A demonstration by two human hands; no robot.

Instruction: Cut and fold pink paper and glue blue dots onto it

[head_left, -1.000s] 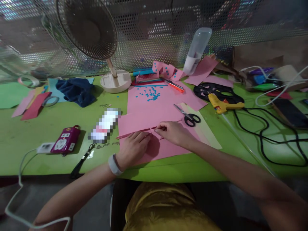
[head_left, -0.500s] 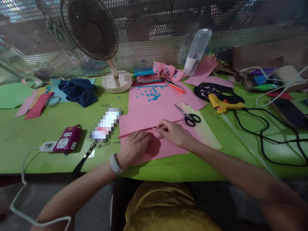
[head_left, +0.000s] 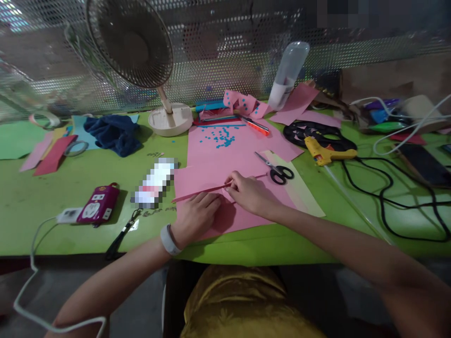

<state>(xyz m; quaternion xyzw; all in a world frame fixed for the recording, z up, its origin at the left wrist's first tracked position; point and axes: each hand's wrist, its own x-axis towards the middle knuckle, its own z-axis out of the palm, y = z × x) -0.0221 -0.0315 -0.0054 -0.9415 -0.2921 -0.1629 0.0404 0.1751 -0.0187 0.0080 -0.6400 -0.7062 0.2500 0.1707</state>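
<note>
A pink sheet of paper (head_left: 202, 180), its near edge raised in a narrow fold, lies in front of me on a larger pink sheet (head_left: 243, 224). My left hand (head_left: 198, 216) rests on the paper just below the fold, palm down, fingers lying flat. At the middle of that raised edge, my right hand (head_left: 249, 193) pinches the paper between thumb and forefinger; its other fingers are curled and the fingertips partly hidden. Scissors (head_left: 277, 172) with black handles lie right of the right hand. Small blue paper pieces (head_left: 224, 138) are scattered on pink paper farther back.
A fan (head_left: 171, 121) stands at the back left, near a dark blue cloth (head_left: 114, 134). To the left are a phone (head_left: 155, 183) and a purple device (head_left: 102, 205). A yellow glue gun (head_left: 327, 154) with a black cord is at right; a clear bottle (head_left: 289, 70) stands behind.
My right hand has shifted slightly up and left, from just below the fold onto the raised paper edge, and pinches it. My left hand stays in place.
</note>
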